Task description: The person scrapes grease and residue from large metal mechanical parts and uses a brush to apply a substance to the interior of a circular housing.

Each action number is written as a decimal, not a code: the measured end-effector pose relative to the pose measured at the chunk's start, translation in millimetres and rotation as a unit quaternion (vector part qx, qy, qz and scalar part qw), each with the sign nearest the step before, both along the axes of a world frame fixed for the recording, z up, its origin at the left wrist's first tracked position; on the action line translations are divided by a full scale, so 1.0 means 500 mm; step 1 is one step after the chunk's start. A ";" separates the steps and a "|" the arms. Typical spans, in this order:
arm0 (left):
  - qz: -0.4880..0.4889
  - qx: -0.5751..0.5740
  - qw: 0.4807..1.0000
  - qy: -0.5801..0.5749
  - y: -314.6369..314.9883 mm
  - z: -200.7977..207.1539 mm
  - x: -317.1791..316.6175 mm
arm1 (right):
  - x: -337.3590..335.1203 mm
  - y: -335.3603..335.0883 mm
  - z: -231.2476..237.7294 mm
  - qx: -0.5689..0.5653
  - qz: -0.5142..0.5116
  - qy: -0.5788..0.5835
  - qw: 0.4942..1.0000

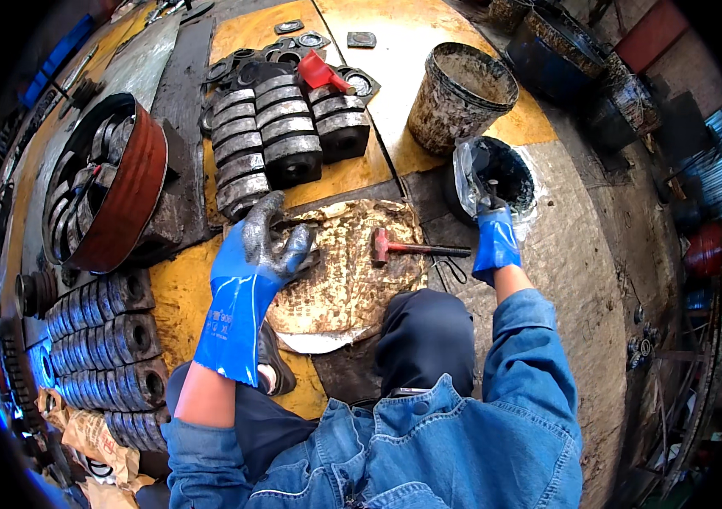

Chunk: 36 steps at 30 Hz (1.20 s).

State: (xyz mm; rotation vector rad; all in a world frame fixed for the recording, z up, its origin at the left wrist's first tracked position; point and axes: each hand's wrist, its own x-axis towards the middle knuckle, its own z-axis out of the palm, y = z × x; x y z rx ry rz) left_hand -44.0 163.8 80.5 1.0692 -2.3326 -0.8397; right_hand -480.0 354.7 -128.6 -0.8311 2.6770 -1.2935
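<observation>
My left hand (269,242), in a blue glove with grease-blackened fingers, hovers over the left part of a stained, yellowish pad (335,293). Its fingers are spread and curved, and I make out nothing in them. At the right, my right hand (492,216) reaches in a blue glove into a black bucket (524,174) lined with clear plastic and smeared with dark grease. Those fingers are closed together, dark against the grease; what they hold, if anything, I cannot make out. A red-headed hammer (382,247) with a dark handle lies across the pad.
Rows of grey metal bearing blocks (291,127) stand beyond the pad, a red scoop (318,72) on top. A dirty bucket (462,93) stands behind the black one. At left, a rusty red drum ring (128,191) holds metal parts; more dark blocks (128,339) are stacked nearer.
</observation>
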 end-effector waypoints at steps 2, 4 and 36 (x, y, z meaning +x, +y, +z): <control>0.015 -0.037 0.999 0.011 -0.028 -0.039 0.024 | 0.018 -0.032 -0.044 0.072 0.005 -0.028 0.997; 0.023 -0.004 1.000 0.019 -0.030 -0.029 0.027 | 0.056 -0.059 -0.052 0.212 -0.074 -0.034 0.974; -0.103 0.646 0.554 0.516 -0.101 -0.006 0.089 | 0.655 -0.187 0.390 -0.141 0.578 -0.142 0.791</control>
